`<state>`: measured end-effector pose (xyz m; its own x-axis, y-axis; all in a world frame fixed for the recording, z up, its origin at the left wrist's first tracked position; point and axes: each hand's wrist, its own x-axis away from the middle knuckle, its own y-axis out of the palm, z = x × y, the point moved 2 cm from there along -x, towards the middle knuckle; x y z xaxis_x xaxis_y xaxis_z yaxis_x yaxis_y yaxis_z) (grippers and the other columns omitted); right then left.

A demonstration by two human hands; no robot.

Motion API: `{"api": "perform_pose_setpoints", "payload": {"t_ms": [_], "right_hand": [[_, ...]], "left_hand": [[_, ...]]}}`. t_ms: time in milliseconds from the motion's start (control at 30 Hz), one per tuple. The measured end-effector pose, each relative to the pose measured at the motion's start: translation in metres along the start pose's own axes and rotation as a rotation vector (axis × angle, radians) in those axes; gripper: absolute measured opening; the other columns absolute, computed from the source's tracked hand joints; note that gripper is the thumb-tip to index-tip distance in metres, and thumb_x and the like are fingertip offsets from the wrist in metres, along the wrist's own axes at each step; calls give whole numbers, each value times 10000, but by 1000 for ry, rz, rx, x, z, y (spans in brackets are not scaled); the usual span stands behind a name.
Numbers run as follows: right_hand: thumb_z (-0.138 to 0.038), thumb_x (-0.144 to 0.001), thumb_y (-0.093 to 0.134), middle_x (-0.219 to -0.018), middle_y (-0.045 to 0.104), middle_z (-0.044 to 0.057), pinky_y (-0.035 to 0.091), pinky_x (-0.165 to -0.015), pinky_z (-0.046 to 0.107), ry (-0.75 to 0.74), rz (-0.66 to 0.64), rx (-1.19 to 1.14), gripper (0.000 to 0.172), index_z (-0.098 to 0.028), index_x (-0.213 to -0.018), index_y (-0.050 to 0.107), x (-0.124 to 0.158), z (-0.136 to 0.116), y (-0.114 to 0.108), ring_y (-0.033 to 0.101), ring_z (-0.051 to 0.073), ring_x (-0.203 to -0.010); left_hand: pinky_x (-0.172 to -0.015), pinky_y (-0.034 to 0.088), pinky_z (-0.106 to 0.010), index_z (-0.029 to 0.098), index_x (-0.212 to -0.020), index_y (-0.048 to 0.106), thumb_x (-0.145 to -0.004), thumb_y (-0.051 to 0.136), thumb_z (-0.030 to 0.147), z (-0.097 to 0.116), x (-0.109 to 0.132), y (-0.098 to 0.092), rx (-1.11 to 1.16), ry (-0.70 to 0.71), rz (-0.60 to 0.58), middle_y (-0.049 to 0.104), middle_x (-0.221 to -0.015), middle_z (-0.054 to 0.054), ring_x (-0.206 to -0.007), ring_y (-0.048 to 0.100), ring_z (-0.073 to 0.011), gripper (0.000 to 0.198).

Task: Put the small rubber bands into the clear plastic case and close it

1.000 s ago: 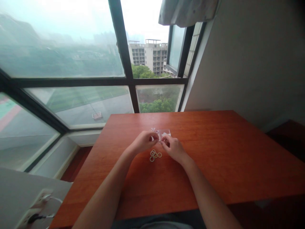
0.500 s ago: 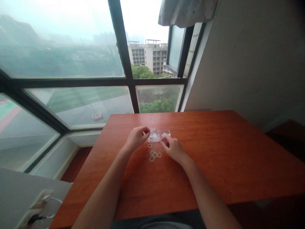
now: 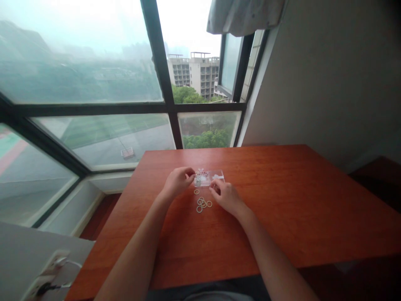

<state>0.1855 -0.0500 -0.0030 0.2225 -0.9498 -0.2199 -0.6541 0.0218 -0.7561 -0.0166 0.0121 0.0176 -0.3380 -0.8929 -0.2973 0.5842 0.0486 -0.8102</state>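
Since the box [image 3: 205, 183] lies open, its contents [image 3: 198, 180] are accessible.
Left hand [image 3: 179, 181] and right hand [image 3: 228, 195] curl at its edges, grip indeterminable; rings [image 3: 203, 203] lie nearer, presumably for reach.

Box contents [image 3: 198, 180] too small to tell; curtain [image 3: 246, 17] top cropped.

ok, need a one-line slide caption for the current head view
Left hand and right hand at a clear plastic box on a reddish-brown table, loose pale rings lying nearer the camera.
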Motion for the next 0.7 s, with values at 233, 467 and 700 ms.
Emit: {"api": "perform_pose_setpoints", "payload": {"t_ms": [233, 467, 700], "right_hand": [[-313, -831, 586, -723, 681, -26, 332, -578, 216, -80, -146, 56, 160, -264, -958, 670, 8, -16, 14, 602, 123, -648], [-239, -805, 590, -761, 707, -32, 340, -595, 211, -99, -190, 82, 158, -281, -907, 702, 7, -14, 17, 619, 124, -687], [-347, -863, 560, -761, 708, 1, 332, -595, 220, -78, -132, 104, 192, -253, -808, 717, 3, -7, 13, 608, 130, -689]], "left_hand": [[-553, 359, -196, 169, -805, 694, -794, 572, 251, 3, 0, -1, 17, 8, -12, 685, -748, -25, -603, 555, -108, 148], [-544, 352, -188, 157, -795, 687, -795, 565, 242, 4, -1, 2, 48, 15, -40, 678, -736, -25, -592, 544, -100, 148], [-526, 348, -176, 148, -813, 694, -788, 559, 220, 16, 1, 2, 132, 53, -104, 647, -677, -12, -561, 509, -87, 155]]}}
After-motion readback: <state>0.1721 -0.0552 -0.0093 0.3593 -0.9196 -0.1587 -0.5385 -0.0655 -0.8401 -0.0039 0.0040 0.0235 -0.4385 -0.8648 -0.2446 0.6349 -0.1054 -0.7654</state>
